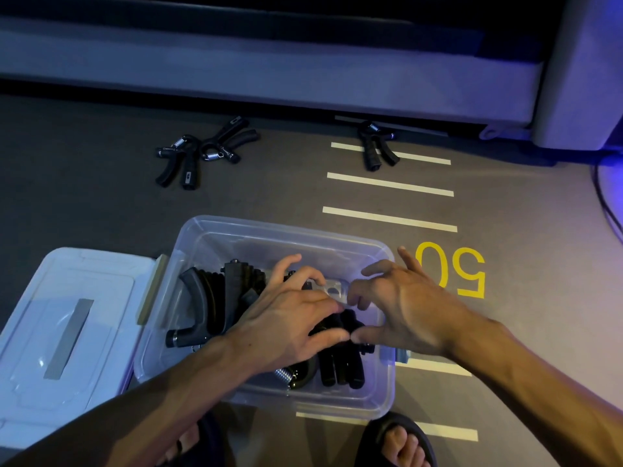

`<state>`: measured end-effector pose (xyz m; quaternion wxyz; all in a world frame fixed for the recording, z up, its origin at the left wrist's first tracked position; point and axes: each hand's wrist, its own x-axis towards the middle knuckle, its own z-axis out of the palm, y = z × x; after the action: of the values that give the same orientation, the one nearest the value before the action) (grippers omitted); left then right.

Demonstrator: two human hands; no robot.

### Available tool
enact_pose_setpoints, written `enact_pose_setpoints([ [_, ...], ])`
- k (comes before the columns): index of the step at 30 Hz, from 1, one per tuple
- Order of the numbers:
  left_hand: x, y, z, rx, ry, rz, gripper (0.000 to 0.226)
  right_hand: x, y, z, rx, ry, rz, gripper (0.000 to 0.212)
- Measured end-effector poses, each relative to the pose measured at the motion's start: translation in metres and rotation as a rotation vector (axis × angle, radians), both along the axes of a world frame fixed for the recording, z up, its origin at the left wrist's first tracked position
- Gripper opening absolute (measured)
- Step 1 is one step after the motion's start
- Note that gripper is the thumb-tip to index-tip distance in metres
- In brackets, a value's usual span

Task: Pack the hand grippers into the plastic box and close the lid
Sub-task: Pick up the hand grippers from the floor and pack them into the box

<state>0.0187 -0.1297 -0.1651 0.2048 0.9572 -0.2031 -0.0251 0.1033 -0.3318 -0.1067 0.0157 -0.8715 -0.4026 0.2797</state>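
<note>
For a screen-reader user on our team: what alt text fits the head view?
Both hands, left hand and right hand, reach into a clear plastic box on the floor, arranging black hand grippers. Its lid lies to the left; more loose grippers lie on the floor beyond.

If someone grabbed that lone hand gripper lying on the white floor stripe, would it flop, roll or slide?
The lone hand gripper would probably stay stiff: its two handles look rigid and are joined by a metal coil spring. It seems unlikely to roll, since the handles splay apart flat on the floor. The ribbed, padded-looking handles should give a fair grip.
</note>
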Motion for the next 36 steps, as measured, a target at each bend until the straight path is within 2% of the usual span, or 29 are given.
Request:
enact_pose_setpoints([
  [6,0.023,0.018,0.005,-0.096,-0.246,0.132,0.025,0.038,-0.001,0.004,0.521,-0.089,-0.204,0.011],
  [9,0.04,0.033,0.007,-0.105,-0.288,0.192,0.026,0.075,0.003,-0.01,0.633,-0.15,-0.404,0.006],
  [14,0.064,0.059,0.005,-0.095,-0.277,0.262,0.027,0.161,0.015,-0.067,0.47,-0.083,-0.613,0.018],
  [19,0.084,0.088,0.0,-0.021,-0.199,0.313,0.027,0.243,0.035,-0.128,0.174,-0.042,-0.703,0.051],
  [22,0.087,0.095,0.0,0.001,-0.171,0.301,0.029,0.274,0.038,-0.153,0.219,0.002,-0.787,0.048],
  [24,0.088,0.099,0.0,-0.005,-0.154,0.294,0.028,0.287,0.044,-0.166,0.169,-0.018,-0.736,0.049],
  [27,0.088,0.105,0.0,-0.007,-0.137,0.29,0.024,0.297,0.056,-0.173,-0.044,-0.071,-0.675,0.065],
  [31,0.086,0.108,0.001,-0.008,-0.141,0.306,0.022,0.29,0.063,-0.172,-0.035,-0.186,-0.6,0.055],
  [36,0.078,0.113,0.004,0.031,-0.157,0.346,0.022,0.241,0.064,-0.161,0.023,-0.204,-0.454,0.041],
])
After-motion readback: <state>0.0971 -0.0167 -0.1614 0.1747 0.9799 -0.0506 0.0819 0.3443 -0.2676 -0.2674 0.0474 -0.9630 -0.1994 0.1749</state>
